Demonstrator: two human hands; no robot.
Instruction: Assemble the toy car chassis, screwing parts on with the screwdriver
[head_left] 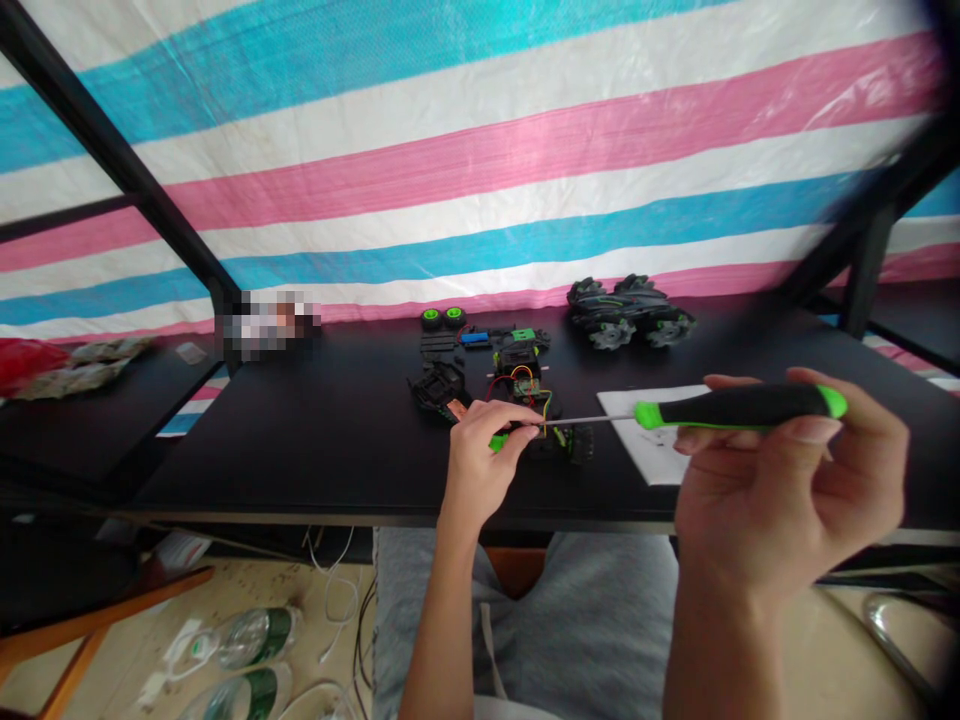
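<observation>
In my right hand [780, 480] is a screwdriver [739, 407] with a black and green handle, its shaft lying level and pointing left. The fingertips of my left hand [484, 455] are pinched together at the screwdriver's tip; whatever small thing they hold is hidden. Just beyond and under that hand lies a partly taken-apart toy car [517, 362], with coloured wires and a green circuit board showing. One black wheel [580, 443] sits to the right of my left fingers. A black body part [437, 385] rests to their left.
Behind stand two loose green-rimmed wheels [442, 318], a blue battery-like part [474, 338] and a black toy car with ridged wheels [630, 312]. White paper [652, 450] lies partly under the right hand's reach. Black frame posts [172, 240] flank the dark table [300, 470].
</observation>
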